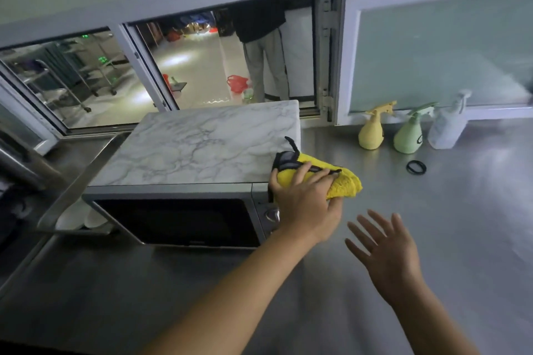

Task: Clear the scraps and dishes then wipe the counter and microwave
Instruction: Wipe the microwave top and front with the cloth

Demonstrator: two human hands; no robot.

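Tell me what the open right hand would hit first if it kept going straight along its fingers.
The right hand points up and slightly left over the steel counter. Bare steel lies ahead first, then probably the yellow spray bottle by the frosted window; the black ring sits just right of that line. Depth is unclear.

Looking forward and steeply down from head height, wide-angled, with edges bowing. Sitting close over the steel counter [432, 239], facing the microwave [184, 153] at centre-left and the windowed wall [432, 52] behind. Taking in both forearms reaching up from the bottom edge. Peering through the open window [219, 66] into a farther room.
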